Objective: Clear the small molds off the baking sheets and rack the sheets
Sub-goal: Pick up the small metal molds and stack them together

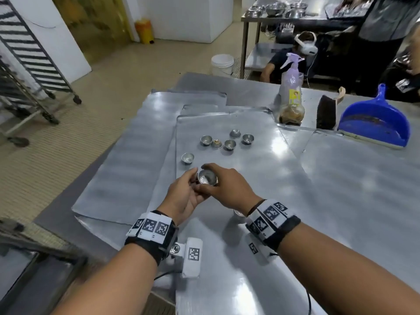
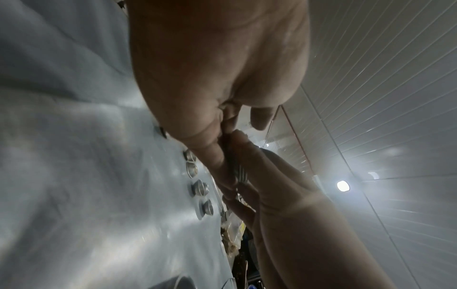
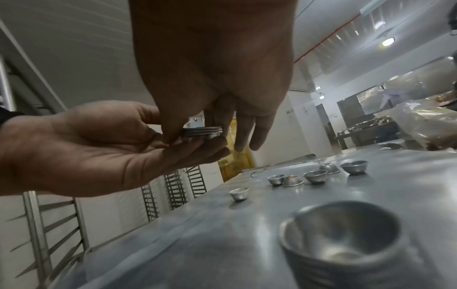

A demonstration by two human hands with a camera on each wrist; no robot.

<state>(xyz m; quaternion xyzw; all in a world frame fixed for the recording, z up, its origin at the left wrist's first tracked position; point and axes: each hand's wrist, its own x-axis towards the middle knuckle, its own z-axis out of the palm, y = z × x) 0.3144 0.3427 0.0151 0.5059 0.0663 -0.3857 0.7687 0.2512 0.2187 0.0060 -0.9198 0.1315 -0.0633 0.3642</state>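
Both hands meet over the top baking sheet (image 1: 250, 183) around a nested stack of small metal molds (image 1: 206, 177). My left hand (image 1: 196, 185) cradles the stack from below with curled fingers and thumb. My right hand (image 1: 212, 181) pinches the stack from above; the right wrist view shows the stack's rims (image 3: 202, 132) between both hands' fingers. Several loose molds (image 1: 230, 144) lie in a cluster farther back on the sheet, one of them (image 1: 187, 158) nearer and to the left. Another mold (image 1: 238, 213) sits under my right wrist and looms large in the right wrist view (image 3: 341, 240).
Several more sheets (image 1: 127, 178) overlap across the steel table. A spray bottle (image 1: 292, 87), a brush (image 1: 326, 112) and a blue dustpan (image 1: 375, 119) stand at the back right. A wheeled sheet rack (image 1: 34, 64) stands on the floor to the left. A person (image 1: 295, 55) crouches behind the table.
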